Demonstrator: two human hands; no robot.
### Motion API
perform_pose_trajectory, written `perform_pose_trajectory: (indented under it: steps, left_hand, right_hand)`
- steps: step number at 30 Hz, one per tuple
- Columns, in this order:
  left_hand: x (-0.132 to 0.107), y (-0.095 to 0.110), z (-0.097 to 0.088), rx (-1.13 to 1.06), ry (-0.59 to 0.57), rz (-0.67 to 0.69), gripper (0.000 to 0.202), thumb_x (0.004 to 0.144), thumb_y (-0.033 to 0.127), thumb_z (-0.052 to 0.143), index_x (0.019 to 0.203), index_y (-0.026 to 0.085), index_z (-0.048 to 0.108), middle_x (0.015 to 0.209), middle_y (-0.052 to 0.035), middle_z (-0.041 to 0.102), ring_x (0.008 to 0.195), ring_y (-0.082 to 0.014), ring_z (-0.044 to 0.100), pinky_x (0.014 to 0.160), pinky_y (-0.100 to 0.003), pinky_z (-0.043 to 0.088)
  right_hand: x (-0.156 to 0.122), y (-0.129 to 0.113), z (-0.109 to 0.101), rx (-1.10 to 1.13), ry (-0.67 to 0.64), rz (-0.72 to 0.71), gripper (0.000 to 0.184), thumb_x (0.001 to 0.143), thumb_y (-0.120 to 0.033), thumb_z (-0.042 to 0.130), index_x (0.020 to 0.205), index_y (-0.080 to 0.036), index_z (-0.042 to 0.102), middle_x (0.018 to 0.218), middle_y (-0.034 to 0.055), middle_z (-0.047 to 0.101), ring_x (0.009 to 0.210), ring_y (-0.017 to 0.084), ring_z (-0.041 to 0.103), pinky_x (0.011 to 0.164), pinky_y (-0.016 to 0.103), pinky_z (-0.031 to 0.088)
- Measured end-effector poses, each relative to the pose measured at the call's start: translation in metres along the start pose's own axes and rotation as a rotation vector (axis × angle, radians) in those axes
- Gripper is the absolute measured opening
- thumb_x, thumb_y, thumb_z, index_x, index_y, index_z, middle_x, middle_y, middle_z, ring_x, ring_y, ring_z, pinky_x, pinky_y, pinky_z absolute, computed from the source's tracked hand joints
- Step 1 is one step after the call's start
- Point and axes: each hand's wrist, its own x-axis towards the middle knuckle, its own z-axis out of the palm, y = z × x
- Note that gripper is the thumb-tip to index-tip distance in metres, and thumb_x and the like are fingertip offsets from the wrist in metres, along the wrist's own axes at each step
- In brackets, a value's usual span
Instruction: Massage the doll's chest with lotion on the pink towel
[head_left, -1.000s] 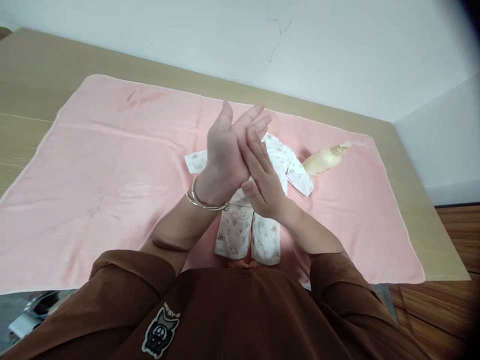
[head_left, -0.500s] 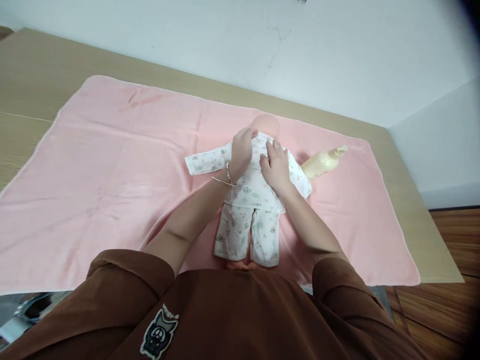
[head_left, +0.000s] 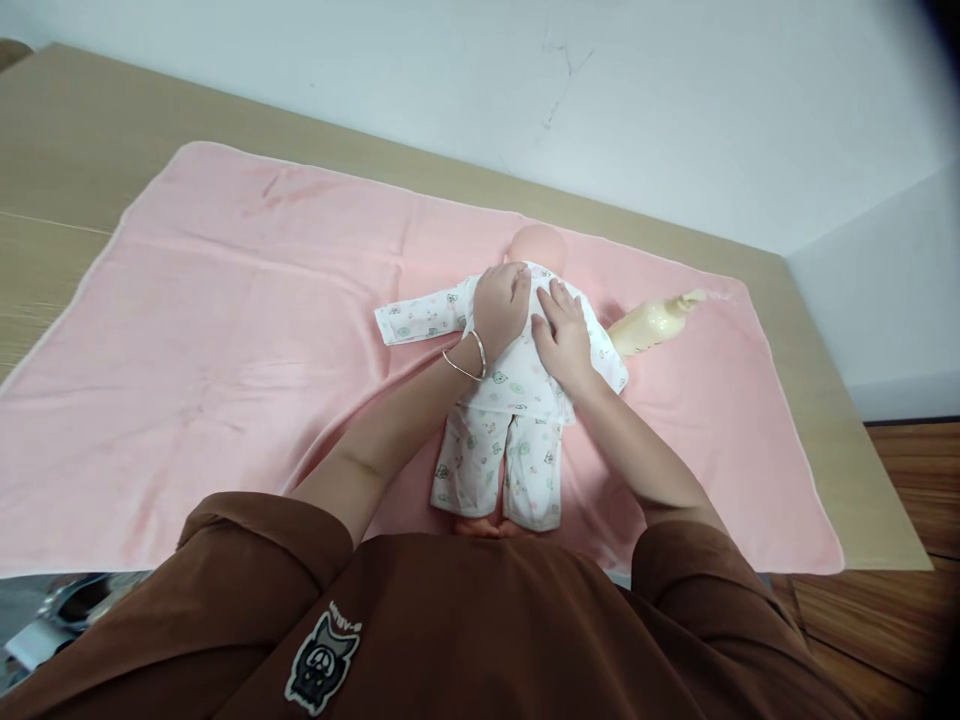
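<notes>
A baby doll with a smooth pink head (head_left: 538,247) lies on a pink blanket (head_left: 285,270), its face out of sight. It wears a white printed top (head_left: 517,385) and matching trousers (head_left: 471,465); its feet show below the hems. My left hand (head_left: 501,306), with a silver bangle at the wrist, rests cupped on the upper part of the top, its fingertips partly hidden. Beside it my right hand (head_left: 564,338) lies on the top with fingers spread. Neither hand appears to grasp anything.
A pale yellow pump bottle (head_left: 651,326) lies on its side by the doll's right-hand sleeve. The blanket covers much of a wooden table (head_left: 832,400) set against a white wall (head_left: 675,120). Below the left front edge sit some blurred items (head_left: 71,610).
My left hand has come down from a raised, sideways cupped pose onto the doll's top and a little to the right. My right hand stays on the top. The view has shifted slightly.
</notes>
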Motion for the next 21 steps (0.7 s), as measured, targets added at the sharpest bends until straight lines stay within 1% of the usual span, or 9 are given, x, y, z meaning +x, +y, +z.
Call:
perform_pose_trajectory:
  steps: [1, 3, 6, 9, 11, 13, 15, 17, 21]
  left_hand:
    - [-0.001, 0.000, 0.000, 0.022, -0.001, 0.016, 0.040, 0.106, 0.042, 0.028, 0.093, 0.022, 0.059, 0.100, -0.0088, 0.071, 0.097, -0.0196, 0.061, 0.093, -0.036, 0.043]
    - [-0.003, -0.001, 0.000, 0.044, -0.014, 0.006, 0.049, 0.106, 0.048, 0.020, 0.091, 0.022, 0.059, 0.094, -0.0079, 0.070, 0.090, -0.0180, 0.060, 0.086, -0.035, 0.044]
    - [-0.002, -0.001, -0.002, 0.027, -0.004, -0.029, 0.052, 0.106, 0.053, 0.018, 0.084, 0.024, 0.056, 0.084, -0.0049, 0.066, 0.080, -0.0162, 0.057, 0.077, -0.034, 0.043]
    - [0.000, 0.000, -0.004, -0.002, 0.002, -0.076, 0.049, 0.106, 0.051, 0.023, 0.077, 0.025, 0.052, 0.076, -0.0023, 0.062, 0.072, -0.0150, 0.054, 0.070, -0.034, 0.041]
    - [0.000, 0.000, -0.005, -0.016, 0.000, -0.110, 0.047, 0.106, 0.048, 0.026, 0.074, 0.024, 0.050, 0.074, -0.0016, 0.061, 0.071, -0.0153, 0.055, 0.069, -0.034, 0.041]
    - [0.001, 0.001, -0.004, -0.032, 0.001, -0.127, 0.045, 0.106, 0.048, 0.028, 0.075, 0.024, 0.051, 0.077, -0.0018, 0.064, 0.075, -0.0166, 0.058, 0.072, -0.034, 0.043]
    - [0.000, 0.001, -0.003, -0.036, 0.004, -0.117, 0.045, 0.106, 0.049, 0.028, 0.080, 0.024, 0.055, 0.083, -0.0027, 0.067, 0.080, -0.0172, 0.060, 0.076, -0.034, 0.044]
    - [-0.001, 0.001, -0.003, -0.020, 0.003, -0.090, 0.049, 0.106, 0.051, 0.024, 0.083, 0.024, 0.056, 0.085, -0.0033, 0.068, 0.082, -0.0163, 0.060, 0.077, -0.033, 0.044]
    - [-0.001, 0.002, -0.002, 0.032, -0.026, -0.065, 0.054, 0.106, 0.053, 0.017, 0.084, 0.023, 0.056, 0.087, -0.0046, 0.067, 0.083, -0.0153, 0.058, 0.079, -0.033, 0.044]
  right_hand:
    - [0.007, 0.000, -0.001, -0.007, -0.008, 0.016, 0.051, 0.100, -0.035, 0.036, 0.147, -0.020, 0.048, 0.161, 0.0116, 0.039, 0.152, 0.028, 0.030, 0.124, 0.060, 0.019]
    - [0.020, -0.004, -0.001, -0.030, -0.035, 0.024, 0.051, 0.100, -0.034, 0.035, 0.147, -0.017, 0.048, 0.159, 0.0144, 0.042, 0.151, 0.029, 0.033, 0.123, 0.062, 0.020]
    - [0.024, -0.015, -0.001, -0.084, -0.062, 0.014, 0.053, 0.098, -0.033, 0.038, 0.148, -0.016, 0.045, 0.160, 0.0155, 0.038, 0.151, 0.032, 0.030, 0.121, 0.065, 0.020]
    - [0.007, -0.025, 0.002, -0.121, -0.080, -0.016, 0.059, 0.096, -0.033, 0.042, 0.152, -0.017, 0.040, 0.165, 0.0130, 0.029, 0.155, 0.034, 0.019, 0.123, 0.064, 0.017]
    - [-0.009, -0.026, 0.003, -0.112, -0.071, -0.051, 0.059, 0.096, -0.034, 0.042, 0.153, -0.018, 0.040, 0.166, 0.0103, 0.028, 0.156, 0.032, 0.015, 0.124, 0.063, 0.016]
    - [-0.022, -0.023, 0.003, -0.083, -0.047, -0.074, 0.056, 0.097, -0.035, 0.040, 0.152, -0.020, 0.042, 0.165, 0.0084, 0.031, 0.156, 0.030, 0.016, 0.124, 0.062, 0.017]
    - [-0.027, -0.017, 0.002, -0.056, -0.024, -0.063, 0.054, 0.098, -0.035, 0.038, 0.150, -0.021, 0.044, 0.164, 0.0081, 0.033, 0.156, 0.027, 0.019, 0.125, 0.060, 0.018]
    - [-0.021, -0.012, -0.001, -0.043, -0.017, -0.021, 0.054, 0.099, -0.034, 0.038, 0.150, -0.018, 0.044, 0.164, 0.0104, 0.033, 0.155, 0.027, 0.022, 0.125, 0.059, 0.018]
    - [0.010, -0.012, -0.005, -0.068, -0.044, 0.065, 0.053, 0.098, -0.033, 0.037, 0.147, -0.014, 0.047, 0.159, 0.0169, 0.040, 0.150, 0.032, 0.032, 0.122, 0.061, 0.021]
